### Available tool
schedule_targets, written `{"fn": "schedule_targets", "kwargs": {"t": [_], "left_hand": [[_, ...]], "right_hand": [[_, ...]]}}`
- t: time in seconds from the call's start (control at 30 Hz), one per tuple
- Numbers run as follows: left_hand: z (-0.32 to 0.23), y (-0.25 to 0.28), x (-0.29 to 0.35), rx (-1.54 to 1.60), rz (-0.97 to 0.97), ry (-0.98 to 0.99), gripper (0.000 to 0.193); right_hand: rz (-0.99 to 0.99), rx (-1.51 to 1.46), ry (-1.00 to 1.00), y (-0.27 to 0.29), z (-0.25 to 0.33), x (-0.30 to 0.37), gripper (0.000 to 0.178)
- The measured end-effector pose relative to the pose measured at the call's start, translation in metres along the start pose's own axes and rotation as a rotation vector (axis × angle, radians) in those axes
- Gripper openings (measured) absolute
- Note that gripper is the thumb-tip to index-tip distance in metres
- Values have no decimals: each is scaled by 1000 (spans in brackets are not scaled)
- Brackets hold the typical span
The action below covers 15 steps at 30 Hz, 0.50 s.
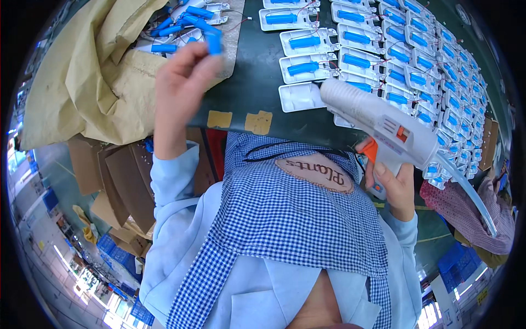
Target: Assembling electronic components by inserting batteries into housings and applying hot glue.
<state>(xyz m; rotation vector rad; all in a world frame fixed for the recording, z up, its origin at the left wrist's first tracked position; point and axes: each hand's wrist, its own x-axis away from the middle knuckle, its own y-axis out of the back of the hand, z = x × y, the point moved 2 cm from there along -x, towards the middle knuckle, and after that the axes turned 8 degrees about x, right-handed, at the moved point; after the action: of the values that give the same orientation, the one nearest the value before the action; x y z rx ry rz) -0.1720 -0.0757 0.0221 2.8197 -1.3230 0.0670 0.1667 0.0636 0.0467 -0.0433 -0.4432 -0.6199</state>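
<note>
My left hand (183,88) is raised over the left of the table, thumb and fingers closed on a blue cylindrical battery (213,43), slightly blurred. Wrapped round the handle of a white hot glue gun (408,129) is my right hand (393,183), with fingers at its orange trigger (369,149). A long translucent glue stick (468,192) sticks out of the gun's back end. The gun's wrapped nozzle points left, over the right end of a white plastic casing (298,98) that shows no battery in it. Just beyond lies a casing with a blue battery (302,68).
Rows of white casings with blue batteries and thin wires (397,55) cover the right of the green table (241,96). At far left, loose blue batteries (189,19) lie beside crumpled brown paper (96,71). Cardboard boxes (123,181) stand below the left table edge.
</note>
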Motion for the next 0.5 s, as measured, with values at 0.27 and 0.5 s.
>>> {"fn": "schedule_targets", "kwargs": {"t": [0.27,0.5], "left_hand": [[15,-31,20,-1092,128,-429,22],[24,-40,11,-989,96,-378,25]], "right_hand": [[84,47,-158,-2,-11,17,30],[151,66,-130,-5,-14,14,30]]}}
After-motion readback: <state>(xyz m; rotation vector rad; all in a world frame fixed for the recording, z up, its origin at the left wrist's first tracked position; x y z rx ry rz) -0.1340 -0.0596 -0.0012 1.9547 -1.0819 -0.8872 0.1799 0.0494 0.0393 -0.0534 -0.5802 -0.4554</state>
